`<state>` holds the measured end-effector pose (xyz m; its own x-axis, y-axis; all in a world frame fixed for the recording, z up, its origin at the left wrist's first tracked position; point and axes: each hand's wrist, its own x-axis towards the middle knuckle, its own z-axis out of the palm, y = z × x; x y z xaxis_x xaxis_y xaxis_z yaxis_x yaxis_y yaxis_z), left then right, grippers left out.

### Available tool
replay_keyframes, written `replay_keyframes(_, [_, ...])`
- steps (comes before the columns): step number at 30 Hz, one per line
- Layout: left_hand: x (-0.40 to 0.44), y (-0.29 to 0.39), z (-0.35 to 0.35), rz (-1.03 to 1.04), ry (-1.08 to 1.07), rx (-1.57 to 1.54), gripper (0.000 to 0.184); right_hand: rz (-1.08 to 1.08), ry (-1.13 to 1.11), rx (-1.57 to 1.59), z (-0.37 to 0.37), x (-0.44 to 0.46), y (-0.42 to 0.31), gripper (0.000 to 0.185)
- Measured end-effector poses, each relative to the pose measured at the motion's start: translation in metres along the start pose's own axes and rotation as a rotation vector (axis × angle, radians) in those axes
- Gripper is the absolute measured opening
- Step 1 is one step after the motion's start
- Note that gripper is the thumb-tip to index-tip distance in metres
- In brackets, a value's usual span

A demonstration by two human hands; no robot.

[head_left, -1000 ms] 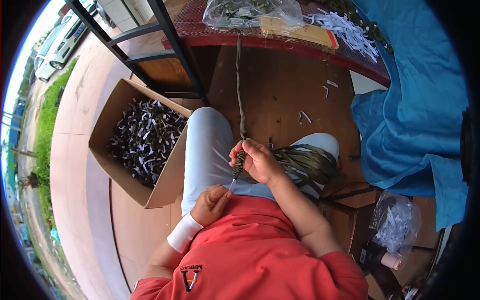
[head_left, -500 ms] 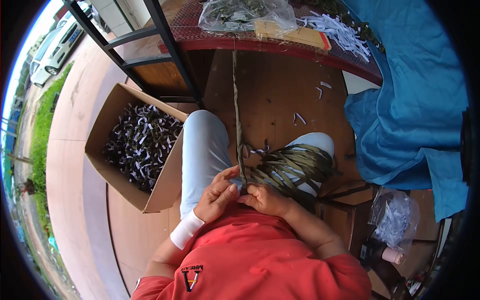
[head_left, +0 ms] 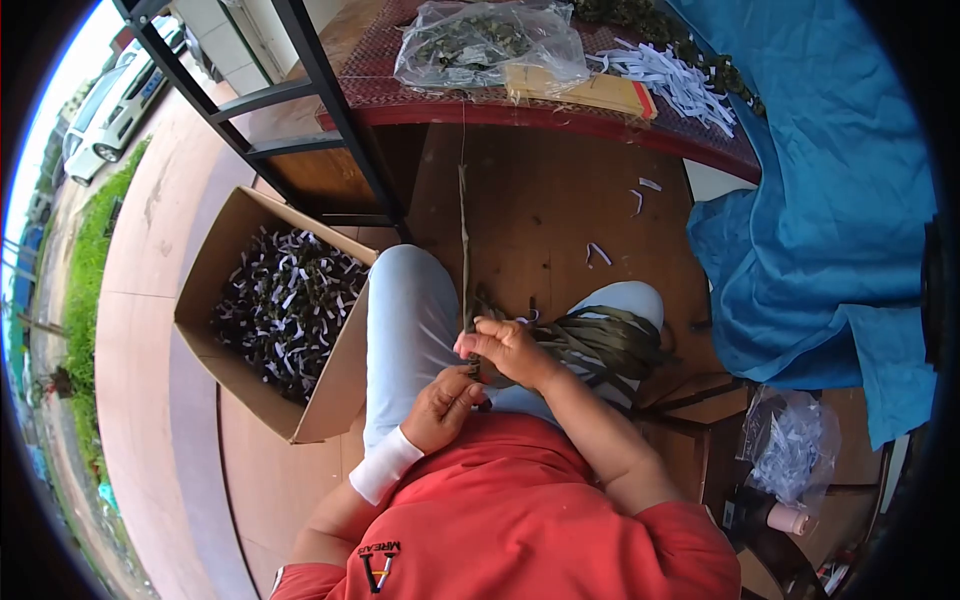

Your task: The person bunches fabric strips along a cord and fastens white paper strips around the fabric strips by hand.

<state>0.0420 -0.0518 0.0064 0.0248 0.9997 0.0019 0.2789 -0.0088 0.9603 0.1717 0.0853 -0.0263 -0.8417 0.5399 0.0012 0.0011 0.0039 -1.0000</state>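
Observation:
An olive-green fabric strip (head_left: 464, 230) runs taut down the middle, its upper end joined to a thin thread from the table edge. My right hand (head_left: 505, 350) pinches the strip above my lap, fingers closed round it. Just below and to the left, my left hand (head_left: 440, 408) is closed at the strip's lower end; its wrist wears a white band (head_left: 386, 466). What lies inside its fingers is mostly hidden. A bundle of loose olive-green strips (head_left: 615, 342) drapes over my right thigh.
On the left stands a cardboard box (head_left: 335, 385) of dark green pieces with white tags. The red-edged table (head_left: 400, 108) ahead holds a plastic bag (head_left: 490, 45) and white strips (head_left: 670, 85). Blue cloth (head_left: 800, 220) hangs at right, above a bag of white material (head_left: 790, 445).
My right hand has moved up along the strip, while my left hand is slightly lower. The strip's upper end has come down from the table edge, showing thin thread above it.

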Motion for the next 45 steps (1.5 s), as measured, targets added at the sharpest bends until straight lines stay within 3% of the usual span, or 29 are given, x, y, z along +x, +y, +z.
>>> replay_keyframes(4, [0.001,0.007,-0.014,0.078,0.19,0.076,0.021,0.0,0.041,-0.3,-0.001,-0.047,-0.018,0.02])
replay_keyframes(6, [0.037,0.012,-0.008,-0.07,0.254,-0.322,0.026,-0.06,0.038,-0.564,-0.009,-0.049,-0.029,0.02])
replay_keyframes(7, [0.064,0.016,-0.009,-0.125,0.237,-0.488,0.027,-0.174,0.116,-0.492,-0.004,-0.046,-0.02,0.02])
replay_keyframes(8, [0.078,0.017,-0.009,-0.18,0.218,-0.653,0.028,-0.093,0.095,-0.415,-0.005,-0.047,-0.015,0.02])
replay_keyframes(10, [0.084,0.015,-0.009,-0.159,0.124,-0.602,0.029,0.06,0.045,-0.271,-0.011,-0.046,-0.019,0.02])
replay_keyframes(11, [0.088,0.014,-0.009,-0.146,0.078,-0.575,0.029,0.074,0.146,0.134,-0.013,-0.047,-0.026,0.021])
replay_keyframes(12, [0.068,0.009,-0.003,-0.146,0.06,-0.447,0.026,0.078,0.095,-0.011,-0.034,-0.052,-0.016,0.027])
replay_keyframes(14, [0.037,0.002,0.006,-0.144,0.032,-0.265,0.022,0.098,0.256,0.125,-0.051,-0.042,-0.002,0.032])
replay_keyframes(17, [0.029,-0.002,0.01,-0.237,0.042,-0.424,0.02,0.166,0.259,0.575,-0.037,0.016,-0.014,0.041])
replay_keyframes(18, [0.03,-0.006,0.011,-0.165,0.051,-0.345,0.02,0.145,0.203,0.677,-0.029,0.032,-0.014,0.037])
replay_keyframes(20, [0.029,-0.01,0.01,-0.016,0.072,-0.183,0.022,0.073,0.091,0.576,-0.018,0.039,0.002,0.027])
replay_keyframes(22, [0.015,-0.004,-0.004,-0.005,0.152,-0.079,0.023,-0.15,0.055,-0.358,-0.002,-0.017,-0.014,0.017])
replay_keyframes(23, [0.016,-0.003,-0.009,0.012,0.196,-0.031,0.024,-0.171,0.095,-0.231,-0.004,-0.014,-0.009,0.012])
replay_keyframes(25, [0.037,-0.003,-0.013,-0.034,0.21,-0.211,0.026,-0.12,0.161,-0.304,-0.009,-0.022,-0.019,0.011])
replay_keyframes(27, [0.067,0.001,-0.008,-0.141,0.217,-0.557,0.027,-0.108,0.188,-0.374,-0.008,-0.031,-0.024,0.009])
replay_keyframes(30, [0.082,-0.002,-0.005,-0.149,0.101,-0.604,0.023,-0.128,0.185,-0.368,-0.015,-0.042,-0.01,0.016])
replay_keyframes(31, [0.062,0.001,-0.003,-0.04,0.06,-0.204,0.026,-0.028,0.122,-0.222,-0.032,-0.053,-0.01,0.022])
replay_keyframes(34, [0.043,-0.011,-0.004,-0.093,0.088,-0.224,0.025,-0.052,0.298,-0.015,-0.046,-0.032,-0.009,0.027])
replay_keyframes(36, [0.039,-0.012,0.0,-0.106,0.097,-0.202,0.022,-0.048,0.268,0.024,-0.035,-0.014,-0.015,0.036])
replay_keyframes(41, [0.05,-0.001,-0.006,-0.091,0.078,-0.316,0.018,0.164,0.09,0.716,-0.02,0.021,-0.006,0.028])
replay_keyframes(43, [0.06,0.018,-0.024,-0.126,0.197,-0.441,0.021,0.078,0.183,0.766,-0.027,0.025,-0.008,0.022])
replay_keyframes(44, [0.062,0.009,-0.028,0.016,0.215,-0.193,0.025,0.036,0.239,0.778,-0.037,0.026,-0.02,0.023])
replay_keyframes(45, [0.068,0.01,-0.04,0.005,0.172,-0.073,0.027,0.047,0.246,0.77,-0.037,0.027,-0.021,0.024])
